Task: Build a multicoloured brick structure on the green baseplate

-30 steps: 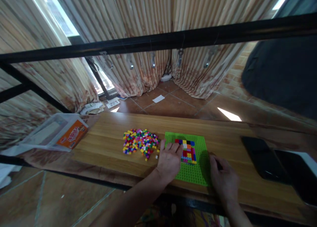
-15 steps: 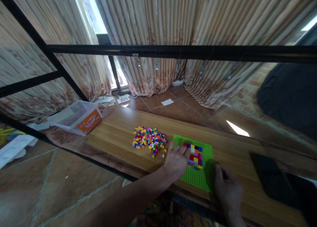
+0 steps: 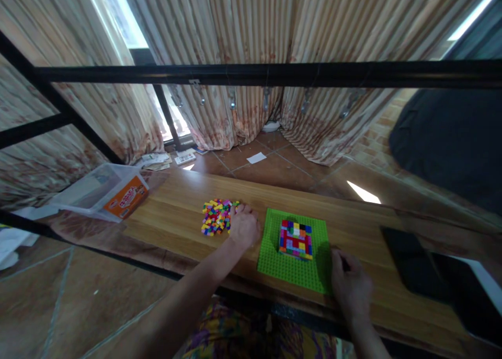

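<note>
A green studded baseplate lies on the wooden tabletop, with a small block of mixed-colour bricks built on its middle. To its left lies a pile of loose coloured bricks. My left hand rests knuckles-up on the right part of that pile, fingers curled down into the bricks; what they hold is hidden. My right hand sits at the baseplate's near right corner with fingers curled, touching its edge.
A clear plastic tub with an orange label stands at the table's left end. Dark flat devices lie at the right. A black metal frame bar crosses overhead. Curtains and tiled floor lie beyond the table.
My left hand has left the baseplate and moved left onto the loose brick pile. My right hand has stayed at the plate's corner. The camera view has shifted.
</note>
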`<action>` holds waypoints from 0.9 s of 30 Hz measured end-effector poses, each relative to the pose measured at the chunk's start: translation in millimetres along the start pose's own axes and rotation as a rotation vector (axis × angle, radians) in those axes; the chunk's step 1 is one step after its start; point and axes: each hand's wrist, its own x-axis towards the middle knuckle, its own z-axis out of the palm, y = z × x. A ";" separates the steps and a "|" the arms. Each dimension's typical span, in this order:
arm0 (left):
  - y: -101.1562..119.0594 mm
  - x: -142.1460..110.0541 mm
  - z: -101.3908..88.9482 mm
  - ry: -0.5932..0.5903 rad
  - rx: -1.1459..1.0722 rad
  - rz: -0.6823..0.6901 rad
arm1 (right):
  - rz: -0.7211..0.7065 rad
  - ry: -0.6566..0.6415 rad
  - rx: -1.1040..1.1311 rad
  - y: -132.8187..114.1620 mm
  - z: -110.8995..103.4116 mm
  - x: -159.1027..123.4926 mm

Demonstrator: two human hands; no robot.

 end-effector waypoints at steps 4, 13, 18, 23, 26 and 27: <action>1.3 0.4 3.8 0.019 0.014 0.009 | 0.003 -0.003 0.020 2.0 -0.1 -0.1; -0.3 -11.1 -3.3 0.017 -0.358 -0.118 | -0.021 0.010 0.013 0.0 0.5 -1.3; 0.8 -17.6 3.2 -0.011 -0.933 -0.291 | -0.017 0.019 0.010 -1.9 -0.1 -0.8; 3.6 -25.3 4.9 -0.100 -1.318 -0.532 | -0.017 0.020 0.023 -1.0 0.1 -0.9; 3.8 -28.8 2.4 -0.076 -1.314 -0.528 | -0.033 0.027 0.024 -0.6 0.1 -1.2; 3.6 -29.6 2.3 -0.054 -1.288 -0.513 | -0.041 0.030 0.024 -0.6 0.0 -1.3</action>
